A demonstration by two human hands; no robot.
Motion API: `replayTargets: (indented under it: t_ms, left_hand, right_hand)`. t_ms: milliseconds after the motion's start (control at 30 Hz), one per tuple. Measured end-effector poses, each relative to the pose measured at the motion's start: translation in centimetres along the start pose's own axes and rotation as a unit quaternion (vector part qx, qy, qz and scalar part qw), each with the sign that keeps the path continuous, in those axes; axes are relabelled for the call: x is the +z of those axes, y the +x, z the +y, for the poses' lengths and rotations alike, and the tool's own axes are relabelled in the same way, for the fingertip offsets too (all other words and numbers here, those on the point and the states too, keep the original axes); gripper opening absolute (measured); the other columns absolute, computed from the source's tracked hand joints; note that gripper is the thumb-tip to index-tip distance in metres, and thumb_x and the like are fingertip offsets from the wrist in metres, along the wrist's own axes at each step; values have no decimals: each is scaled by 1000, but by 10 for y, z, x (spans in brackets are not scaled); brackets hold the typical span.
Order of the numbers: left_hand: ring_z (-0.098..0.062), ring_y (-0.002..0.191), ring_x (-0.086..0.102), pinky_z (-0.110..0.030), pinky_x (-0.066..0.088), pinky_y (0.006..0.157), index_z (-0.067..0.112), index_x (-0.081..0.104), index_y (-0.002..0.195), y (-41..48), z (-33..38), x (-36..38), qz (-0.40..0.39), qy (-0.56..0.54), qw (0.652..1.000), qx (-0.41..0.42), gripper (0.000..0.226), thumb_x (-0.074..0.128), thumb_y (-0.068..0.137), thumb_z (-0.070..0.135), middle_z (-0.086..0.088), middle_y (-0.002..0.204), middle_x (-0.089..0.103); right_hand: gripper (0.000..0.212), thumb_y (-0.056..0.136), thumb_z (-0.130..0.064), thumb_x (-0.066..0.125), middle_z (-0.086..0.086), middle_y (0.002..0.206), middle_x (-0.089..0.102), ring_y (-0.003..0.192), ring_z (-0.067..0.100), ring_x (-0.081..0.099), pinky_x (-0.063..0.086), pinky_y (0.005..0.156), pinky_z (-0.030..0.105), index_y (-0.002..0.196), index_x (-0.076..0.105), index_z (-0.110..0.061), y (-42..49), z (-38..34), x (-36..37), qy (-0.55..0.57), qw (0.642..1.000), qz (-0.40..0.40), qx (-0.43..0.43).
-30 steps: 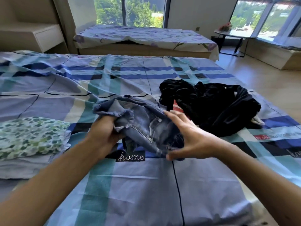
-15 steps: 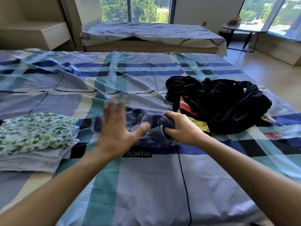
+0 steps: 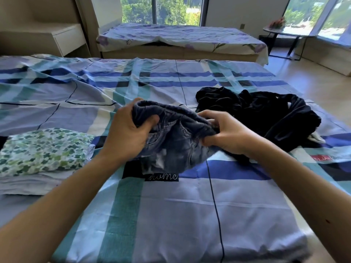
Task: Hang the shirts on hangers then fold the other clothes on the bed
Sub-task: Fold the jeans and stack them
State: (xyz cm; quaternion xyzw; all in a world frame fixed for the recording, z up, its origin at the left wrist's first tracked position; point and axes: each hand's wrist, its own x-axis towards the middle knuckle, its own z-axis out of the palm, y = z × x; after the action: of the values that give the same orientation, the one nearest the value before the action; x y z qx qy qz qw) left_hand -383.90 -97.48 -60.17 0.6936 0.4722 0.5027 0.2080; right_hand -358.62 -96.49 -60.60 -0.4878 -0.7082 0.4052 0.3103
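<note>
- Head view: a person leans over a bed [image 3: 190,215] covered in a blue, teal and white plaid sheet, both bare forearms reaching forward.
- The left hand [image 3: 126,133] grips the upper left edge of a bunched pair of denim shorts [image 3: 174,141], thumb pressed into the fabric in front and fingers curled over the top behind it.
- The right hand [image 3: 228,133] clutches the right side of the shorts, fingers curled tight and gathered into the cloth.
- The shorts hang between the two hands, lifted just above the sheet near the middle of the bed, their lower edge blurred over a black label reading "home" [image 3: 163,177].
- A heap of black clothes [image 3: 262,114] lies crumpled on the bed just beyond the right hand; a scrap of white cloth shows at its right edge.
- A folded green-and-white patterned garment [image 3: 43,149] sits on top of a pale folded piece at the left side of the bed, well apart from the hands.
- A second bed [image 3: 180,37] with a floral sheet stands beyond, under a window.
</note>
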Motion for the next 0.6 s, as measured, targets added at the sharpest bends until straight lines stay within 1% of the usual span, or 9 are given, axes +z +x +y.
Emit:
replayTargets:
  t_ms: [67, 133, 200, 267, 300, 367, 433, 533, 600]
  left_hand:
    - [10, 73, 64, -11, 49, 68, 17, 62, 95, 5, 3, -6, 8, -17, 1000, -5, 10, 70, 91, 12, 13, 83, 68]
    - [7, 71, 65, -15, 53, 67, 18, 62, 96, 10, 5, -11, 19, -23, 1000, -3, 10, 70, 92, 13, 10, 83, 68]
    - [7, 70, 65, -15, 53, 66, 17, 62, 98, 16, 10, -16, 36, -32, 999, -1, 8, 68, 93, 14, 10, 83, 68]
    - [10, 75, 65, -11, 52, 70, 15, 63, 103, 24, 17, -24, 58, -41, 997, 9, 10, 67, 94, 16, 11, 88, 68]
    - [9, 78, 65, -12, 52, 73, 14, 62, 104, 28, 22, -29, 67, -36, 997, 23, 11, 67, 95, 18, 11, 90, 68]
    - [3, 84, 63, -16, 50, 77, 13, 61, 104, 34, 30, -35, 78, 10, 995, 60, 12, 66, 96, 20, 7, 92, 67]
    - [-2, 83, 59, -17, 45, 75, 17, 58, 100, 37, 39, -36, 101, 63, 990, 78, 10, 65, 96, 24, 8, 89, 63]
    - [-6, 79, 54, -18, 36, 65, 18, 55, 97, 36, 52, -25, 136, 114, 983, 45, 13, 65, 94, 26, 10, 83, 57]
    - [-10, 81, 58, -22, 38, 65, 18, 57, 100, 34, 61, -17, 131, 107, 986, 11, 15, 66, 94, 28, 9, 86, 61]
  right_hand:
    - [34, 71, 4, 71, 13, 88, 74, 76, 11, 63, 49, 70, 31, 101, 70, -13, 0, -2, -11, -60, 997, 50, -24]
    - [23, 69, -10, 74, 19, 85, 70, 72, 11, 59, 46, 70, 35, 91, 71, -12, 2, -3, -20, -69, 989, 121, -45]
    - [22, 73, -5, 78, 18, 86, 72, 74, 12, 62, 50, 72, 34, 93, 71, -7, 2, -9, -23, 12, 977, 198, -74]
    - [21, 82, 3, 75, 12, 94, 75, 81, 15, 68, 56, 78, 32, 102, 70, 1, 1, -24, -25, 127, 953, 252, -112]
    - [20, 85, 2, 73, 11, 97, 75, 84, 16, 68, 57, 81, 33, 105, 69, 3, 0, -32, -26, 152, 940, 273, -133]
    - [20, 88, -7, 72, 12, 96, 72, 87, 16, 64, 55, 82, 39, 104, 67, 4, 1, -47, -28, 143, 927, 304, -168]
    - [28, 89, -17, 71, 23, 98, 68, 87, 19, 60, 54, 84, 49, 104, 63, 5, 3, -57, -27, 117, 922, 323, -180]
    - [27, 88, -23, 69, 18, 103, 70, 94, 30, 67, 55, 89, 55, 105, 63, -3, 1, -71, -17, 129, 919, 331, -168]
    - [21, 89, -18, 70, 13, 105, 72, 102, 33, 69, 55, 92, 55, 106, 63, -7, 0, -78, -6, 164, 928, 299, -150]
